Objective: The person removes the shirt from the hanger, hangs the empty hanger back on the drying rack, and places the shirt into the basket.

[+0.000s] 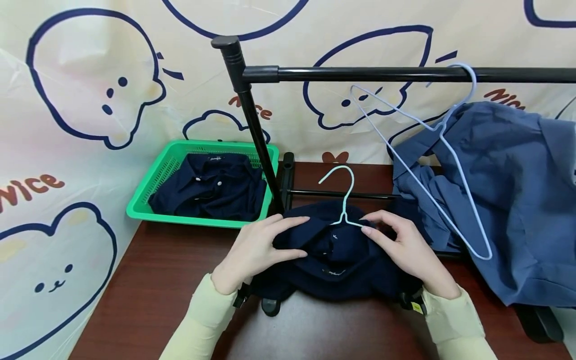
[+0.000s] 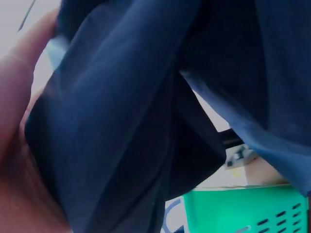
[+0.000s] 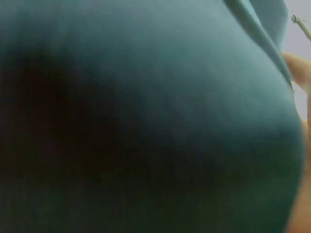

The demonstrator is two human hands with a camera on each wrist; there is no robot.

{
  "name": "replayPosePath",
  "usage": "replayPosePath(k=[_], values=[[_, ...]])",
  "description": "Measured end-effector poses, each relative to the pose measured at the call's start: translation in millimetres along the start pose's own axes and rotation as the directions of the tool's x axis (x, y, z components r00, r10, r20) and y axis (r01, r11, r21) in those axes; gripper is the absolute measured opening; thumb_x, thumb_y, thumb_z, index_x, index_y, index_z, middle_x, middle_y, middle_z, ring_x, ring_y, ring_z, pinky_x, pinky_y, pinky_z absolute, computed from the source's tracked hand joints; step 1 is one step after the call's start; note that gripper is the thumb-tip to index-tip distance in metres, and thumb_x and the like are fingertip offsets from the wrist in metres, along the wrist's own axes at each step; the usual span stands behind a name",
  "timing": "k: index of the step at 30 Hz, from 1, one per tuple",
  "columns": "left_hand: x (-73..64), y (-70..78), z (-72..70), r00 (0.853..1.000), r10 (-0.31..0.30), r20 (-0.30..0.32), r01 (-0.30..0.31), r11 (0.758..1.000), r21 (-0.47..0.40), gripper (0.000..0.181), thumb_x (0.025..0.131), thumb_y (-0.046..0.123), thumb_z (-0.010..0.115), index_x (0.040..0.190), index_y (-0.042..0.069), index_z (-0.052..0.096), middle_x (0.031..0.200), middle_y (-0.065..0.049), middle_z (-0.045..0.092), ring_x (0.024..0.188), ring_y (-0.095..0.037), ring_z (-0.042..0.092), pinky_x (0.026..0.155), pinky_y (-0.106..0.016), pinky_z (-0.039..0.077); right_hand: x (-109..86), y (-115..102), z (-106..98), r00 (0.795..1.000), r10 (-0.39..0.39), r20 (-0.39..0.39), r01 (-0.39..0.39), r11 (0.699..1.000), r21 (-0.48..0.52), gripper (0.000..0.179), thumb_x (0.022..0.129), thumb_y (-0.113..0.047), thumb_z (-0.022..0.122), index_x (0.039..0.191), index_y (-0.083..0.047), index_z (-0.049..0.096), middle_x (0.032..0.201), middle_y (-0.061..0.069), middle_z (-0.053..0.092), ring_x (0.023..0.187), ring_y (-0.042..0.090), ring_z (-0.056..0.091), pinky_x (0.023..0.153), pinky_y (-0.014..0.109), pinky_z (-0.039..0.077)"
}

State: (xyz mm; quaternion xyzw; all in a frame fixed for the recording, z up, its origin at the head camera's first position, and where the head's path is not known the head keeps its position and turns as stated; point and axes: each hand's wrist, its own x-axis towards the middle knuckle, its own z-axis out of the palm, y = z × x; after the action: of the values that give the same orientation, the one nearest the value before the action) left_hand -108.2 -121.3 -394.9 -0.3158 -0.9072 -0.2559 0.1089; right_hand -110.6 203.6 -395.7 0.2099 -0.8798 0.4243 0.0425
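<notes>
Head view: the hanger (image 1: pixel 344 205) stands between the hands, its hook rising just beyond the fingertips and its free end turned toward the left-hand side. Its shoulders run sideways into the neck of the navy shirt (image 1: pixel 342 286), whose long axis stretches across from one hand to the other. The right hand (image 1: pixel 407 247) is nearer the hanger: it pinches the collar edge by thumb and forefinger, right where one shoulder of the wire ends from sight. The left hand (image 1: pixel 261 245) lies farther from the wire and holds the opposite side of the shirt, thumb and forefinger spread with cloth between. The rail (image 1: pixel 360 74) crosses beyond and above both hands, bearing a bare hanger (image 1: pixel 473 82) on the right hand's side. Past the left hand, on the table (image 1: pixel 180 280), sits the basket (image 1: pixel 189 221).

Left wrist view: cloth fills the middle, the left hand curving round its edge; the basket shows past it.

Right wrist view: blurred cloth hides nearly everything; only part of the right hand appears at its edge, so its grip cannot be told from this side.
</notes>
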Motion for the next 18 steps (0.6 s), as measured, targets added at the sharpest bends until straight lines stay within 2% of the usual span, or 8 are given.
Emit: replayPosePath(k=[3, 6, 10, 15, 18], values=[[-2.2, -3.5, 1.4, 1.000, -0.022, -0.011, 0.021, 1.000, -0.023, 0.064, 0.076, 0.064, 0.062, 0.134, 0.043, 0.047, 0.091, 0.017, 0.053, 0.065, -0.002, 0.043, 0.051, -0.021, 0.039, -9.5, 1, -8, 0.999, 0.037, 0.035, -0.037, 0.999, -0.003, 0.023, 0.089, -0.031, 0.065, 0.112, -0.031, 0.062, 0.097, -0.011, 0.062, 0.088, 0.008, 0.054, 0.075, 0.030, 0.041], [-2.5, -6.2, 0.8, 0.999, -0.038, -0.024, 0.036, 0.998, -0.050, 0.066, 0.077, 0.063, 0.063, 0.137, 0.042, 0.044, 0.109, 0.016, 0.058, 0.083, -0.001, 0.053, 0.064, -0.024, 0.046, -18.7, 3, -15, 0.996, 0.061, 0.065, -0.061, 0.998, 0.005, 0.034, 0.085, -0.028, 0.071, 0.117, -0.030, 0.060, 0.099, -0.010, 0.061, 0.088, 0.010, 0.053, 0.076, 0.032, 0.041], [-2.3, -8.1, -1.3, 0.998, -0.045, -0.037, 0.041, 0.995, -0.096, 0.068, 0.078, 0.060, 0.063, 0.139, 0.039, 0.042, 0.130, 0.017, 0.050, 0.106, -0.003, 0.054, 0.080, -0.030, 0.047, -27.5, 6, -20, 0.994, 0.075, 0.082, -0.076, 0.997, 0.017, 0.046, 0.078, -0.028, 0.077, 0.120, -0.032, 0.059, 0.105, -0.011, 0.061, 0.096, 0.009, 0.053, 0.082, 0.031, 0.038], [-1.8, -7.9, -4.3, 0.996, -0.070, -0.046, 0.063, 0.987, -0.149, 0.066, 0.080, 0.058, 0.063, 0.139, 0.038, 0.041, 0.133, 0.019, 0.047, 0.110, -0.003, 0.052, 0.085, -0.031, 0.046, -32.4, 4, -24, 0.992, 0.116, 0.056, -0.116, 0.993, 0.010, 0.043, 0.081, -0.029, 0.074, 0.121, -0.034, 0.059, 0.108, -0.011, 0.061, 0.104, 0.007, 0.051, 0.089, 0.038, 0.034], [-1.8, -7.3, -5.7, 0.995, -0.077, -0.059, 0.064, 0.979, -0.192, 0.063, 0.082, 0.055, 0.063, 0.139, 0.038, 0.042, 0.133, 0.019, 0.047, 0.111, -0.003, 0.051, 0.087, -0.030, 0.044, -33.9, 4, -25, 0.990, 0.141, 0.017, -0.141, 0.990, -0.018, 0.038, 0.083, -0.031, 0.072, 0.119, -0.036, 0.060, 0.106, -0.011, 0.061, 0.104, 0.006, 0.051, 0.088, 0.035, 0.033]])
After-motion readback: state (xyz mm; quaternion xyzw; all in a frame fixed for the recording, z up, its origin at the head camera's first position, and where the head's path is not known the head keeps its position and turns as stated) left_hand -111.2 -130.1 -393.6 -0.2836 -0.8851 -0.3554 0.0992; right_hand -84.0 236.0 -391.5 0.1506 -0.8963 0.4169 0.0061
